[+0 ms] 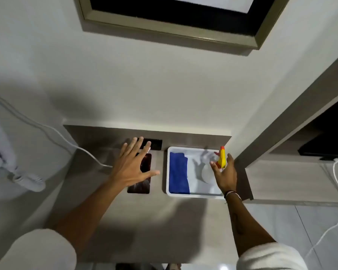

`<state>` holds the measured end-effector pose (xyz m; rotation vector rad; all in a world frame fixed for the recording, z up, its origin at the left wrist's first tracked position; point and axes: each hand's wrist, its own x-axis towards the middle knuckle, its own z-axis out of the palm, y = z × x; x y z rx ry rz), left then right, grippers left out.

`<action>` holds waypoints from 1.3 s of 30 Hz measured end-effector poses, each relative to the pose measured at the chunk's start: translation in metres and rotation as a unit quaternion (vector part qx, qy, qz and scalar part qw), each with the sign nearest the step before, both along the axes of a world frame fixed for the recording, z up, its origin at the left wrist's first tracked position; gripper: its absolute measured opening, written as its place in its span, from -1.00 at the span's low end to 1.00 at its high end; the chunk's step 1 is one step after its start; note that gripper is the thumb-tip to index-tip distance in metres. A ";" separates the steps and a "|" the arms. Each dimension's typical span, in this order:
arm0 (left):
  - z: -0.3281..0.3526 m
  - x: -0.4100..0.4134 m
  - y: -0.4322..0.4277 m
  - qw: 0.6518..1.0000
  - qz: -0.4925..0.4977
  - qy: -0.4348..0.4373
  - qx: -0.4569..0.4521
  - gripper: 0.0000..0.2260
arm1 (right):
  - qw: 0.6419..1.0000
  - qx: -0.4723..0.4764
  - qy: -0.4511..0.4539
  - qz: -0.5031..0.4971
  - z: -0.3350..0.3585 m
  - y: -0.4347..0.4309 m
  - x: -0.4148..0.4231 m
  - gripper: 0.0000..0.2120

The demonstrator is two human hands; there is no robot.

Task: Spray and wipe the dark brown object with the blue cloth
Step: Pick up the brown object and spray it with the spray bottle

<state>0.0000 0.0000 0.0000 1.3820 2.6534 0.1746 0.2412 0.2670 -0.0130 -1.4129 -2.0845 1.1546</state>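
Both hands are open: the left hand [134, 168] spreads over the brown object [142, 178] on the surface [164, 221], the right hand [223, 175] nears the sprayer [221, 157] in the tray [195, 194], right of the cloth [179, 173]. A careless reach may topple the sprayer.

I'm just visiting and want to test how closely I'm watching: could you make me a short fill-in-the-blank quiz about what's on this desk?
1. The folded blue cloth lies inside the white plastic ____.
2. The spray bottle has a yellow and ____ trigger head.
3. The open left hand hovers over the dark brown flat ____ object.
4. The open right hand reaches towards the spray ____.

Missing words: tray; orange; rectangular; bottle
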 end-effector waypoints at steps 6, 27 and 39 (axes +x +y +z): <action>-0.018 0.005 -0.002 1.000 0.015 -0.008 -0.003 0.08 | 0.997 -0.012 0.064 -0.048 -0.013 -0.007 -0.024 -0.47; 0.003 0.003 -0.051 0.970 0.030 -0.192 0.146 -0.07 | 0.957 0.026 0.273 0.091 0.006 -0.041 -0.046 -0.52; -0.001 0.008 -0.102 0.946 0.119 -0.264 0.148 0.02 | 0.870 -0.292 0.199 0.344 -0.004 -0.153 -0.055 -0.50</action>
